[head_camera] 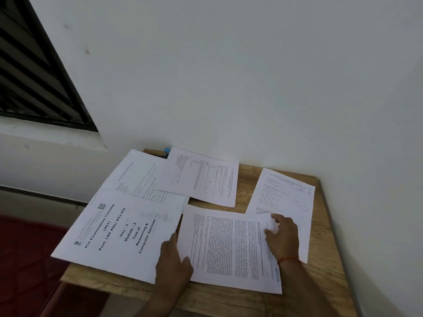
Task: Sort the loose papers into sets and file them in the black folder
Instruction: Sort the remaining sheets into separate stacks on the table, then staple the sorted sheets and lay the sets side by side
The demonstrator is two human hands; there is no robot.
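Printed sheets (201,179) lie spread across the wooden table (229,303) against the wall. The left hand (174,259) grips the near-left edge of the dense text sheet (229,248), thumb on top. The right hand (282,236) has its fingers (275,218) clamped on the sheet's curled-up far corner. A cover sheet (119,232) overhangs the table's left side.

A densely printed sheet (229,248) is being held flat near the front edge of the counter (320,282). Its left edge is being gripped by the left hand (174,261), and its curled far-right corner is being pinched by the fingers (277,217) of the right hand (283,236). A titled cover sheet (114,232) is being left overhanging the left edge, another sheet (201,179) lying along the far edge.
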